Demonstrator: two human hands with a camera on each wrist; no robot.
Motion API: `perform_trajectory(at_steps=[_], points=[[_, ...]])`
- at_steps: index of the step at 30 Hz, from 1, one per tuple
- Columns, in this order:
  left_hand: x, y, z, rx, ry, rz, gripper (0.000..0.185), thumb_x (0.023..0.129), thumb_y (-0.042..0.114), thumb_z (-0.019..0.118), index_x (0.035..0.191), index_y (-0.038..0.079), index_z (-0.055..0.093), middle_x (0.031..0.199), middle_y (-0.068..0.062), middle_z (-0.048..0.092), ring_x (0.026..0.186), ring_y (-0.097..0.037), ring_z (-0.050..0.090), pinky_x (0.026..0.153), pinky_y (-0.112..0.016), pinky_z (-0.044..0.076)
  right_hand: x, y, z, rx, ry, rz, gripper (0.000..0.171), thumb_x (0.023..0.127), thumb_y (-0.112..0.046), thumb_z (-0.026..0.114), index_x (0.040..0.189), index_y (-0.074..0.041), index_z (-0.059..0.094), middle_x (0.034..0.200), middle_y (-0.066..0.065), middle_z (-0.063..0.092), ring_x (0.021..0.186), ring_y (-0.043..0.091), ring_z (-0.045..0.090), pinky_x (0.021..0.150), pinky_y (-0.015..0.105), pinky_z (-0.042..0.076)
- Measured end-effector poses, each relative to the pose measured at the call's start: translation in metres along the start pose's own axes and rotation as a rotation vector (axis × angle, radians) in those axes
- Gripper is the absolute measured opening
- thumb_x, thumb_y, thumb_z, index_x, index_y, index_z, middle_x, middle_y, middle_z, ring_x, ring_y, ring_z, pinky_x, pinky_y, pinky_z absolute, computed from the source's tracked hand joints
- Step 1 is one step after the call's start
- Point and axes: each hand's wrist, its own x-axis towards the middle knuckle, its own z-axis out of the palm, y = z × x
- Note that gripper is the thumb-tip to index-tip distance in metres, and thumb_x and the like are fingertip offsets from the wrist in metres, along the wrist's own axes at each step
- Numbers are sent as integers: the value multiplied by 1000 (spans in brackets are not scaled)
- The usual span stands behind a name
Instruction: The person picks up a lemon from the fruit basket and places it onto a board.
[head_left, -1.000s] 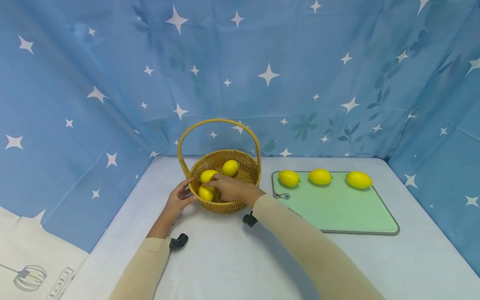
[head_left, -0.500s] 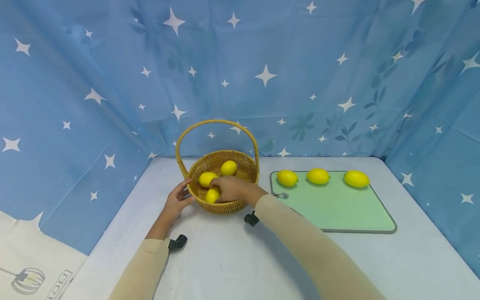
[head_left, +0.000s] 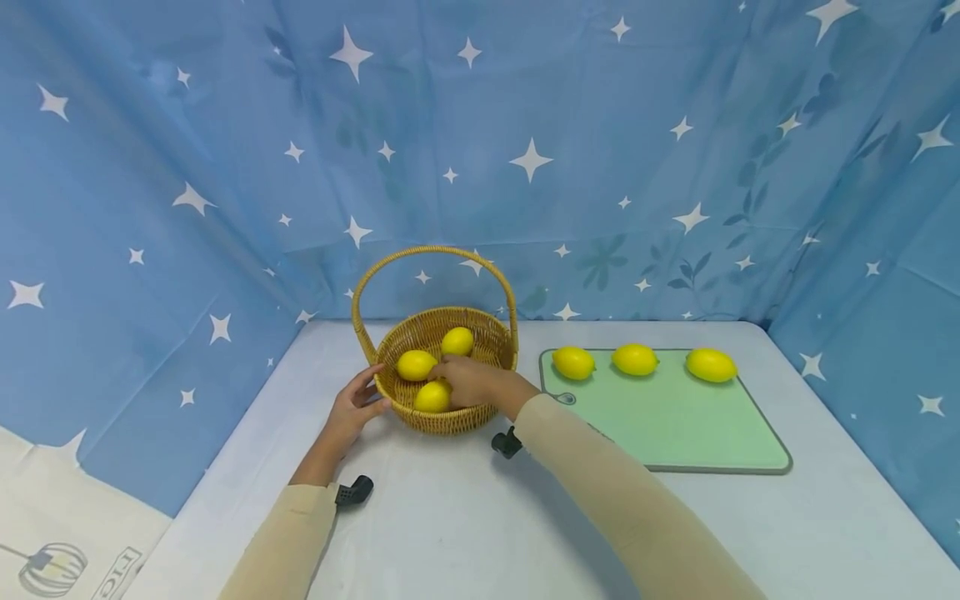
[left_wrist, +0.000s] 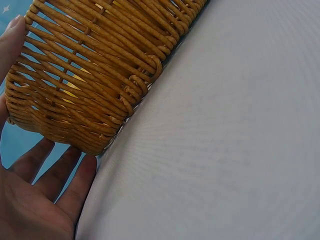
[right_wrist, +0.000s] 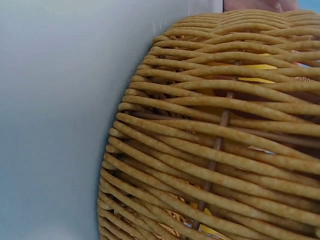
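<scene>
Six lemons (head_left: 416, 365): three in one wicker basket (head_left: 444, 424), three on one green board (head_left: 697, 429). Right hand (head_left: 474, 383) grips nearest lemon (head_left: 432, 397) inside; left hand (head_left: 351, 412), fingers spread, touches basket side. White tabletop (head_left: 427, 525), blue starred curtain (head_left: 450, 108).

Long beige sleeves (head_left: 615, 492); black wrist devices (head_left: 355, 492), seemingly rounded, small in view.

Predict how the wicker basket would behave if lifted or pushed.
The wicker basket probably weighs little for its size and flexes slightly, given its open weave. The rounded lemons inside could roll if it tilts.
</scene>
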Motion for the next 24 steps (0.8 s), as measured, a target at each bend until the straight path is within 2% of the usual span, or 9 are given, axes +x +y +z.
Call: perform_trajectory(at_steps=[5, 11, 18, 24], points=[[1, 1, 0, 18, 11, -18, 68, 92, 4, 67, 152, 9, 34, 159, -12, 21, 136, -38, 34, 93, -23, 46, 1, 0, -1, 4, -5, 7, 49, 92, -9, 64, 139, -16, 56, 133, -2, 55, 119, 12, 50, 101, 30, 42], [-1, 1, 1, 19, 16, -19, 67, 93, 5, 66, 152, 8, 33, 159, -11, 22, 136, -37, 35, 93, -23, 46, 1, 1, 1, 28, -13, 7, 48, 92, -5, 63, 139, -14, 55, 133, -4, 56, 120, 12, 51, 101, 30, 42], [-2, 0, 1, 24, 18, -20, 68, 92, 8, 68, 152, 11, 35, 159, -11, 22, 135, -35, 36, 93, -23, 46, -1, 1, 0, 37, -2, 31, 49, 91, -13, 66, 138, -15, 53, 128, -3, 58, 113, 12, 54, 98, 31, 45], [-1, -1, 0, 32, 14, -2, 68, 91, 10, 70, 151, 10, 36, 158, -12, 23, 134, -37, 37, 94, -24, 47, -7, 2, -5, 67, 48, 41, 53, 85, -22, 77, 133, -21, 56, 123, -8, 59, 111, 12, 55, 96, 33, 45]])
